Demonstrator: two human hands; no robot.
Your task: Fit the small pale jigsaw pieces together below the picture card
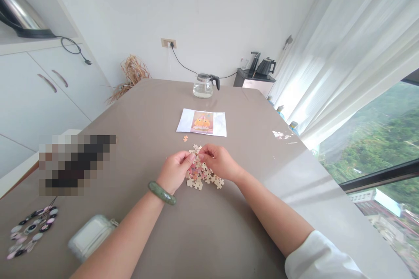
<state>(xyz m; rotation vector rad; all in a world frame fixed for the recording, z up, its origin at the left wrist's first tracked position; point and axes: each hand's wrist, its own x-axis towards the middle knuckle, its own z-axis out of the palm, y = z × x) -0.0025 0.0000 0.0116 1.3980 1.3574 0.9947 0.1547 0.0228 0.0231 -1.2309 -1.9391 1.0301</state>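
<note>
A small heap of jigsaw puzzle pieces (198, 176) lies on the table, some pale side up and some pink or orange. Over its left part is my left hand (177, 168), with a green bangle (162, 192) on the wrist; thumb and finger are pinched together. My right hand (218, 160) comes in from the right, its fingertips also pinched, close to the left ones. What lies between the fingertips is too small to tell for sure. One orange puzzle piece (185, 138) sits apart, just beyond the heap. Behind it is a white sheet (185, 120) with a printed orange picture.
A glass pot (203, 87) with a black handle stands at the table's (147, 117) far side. At the left lie a beaded strap (32, 231), a clear case (90, 235) and a blurred-out object (78, 165). Along the right edge are several bottle tops (293, 125), near a curtain.
</note>
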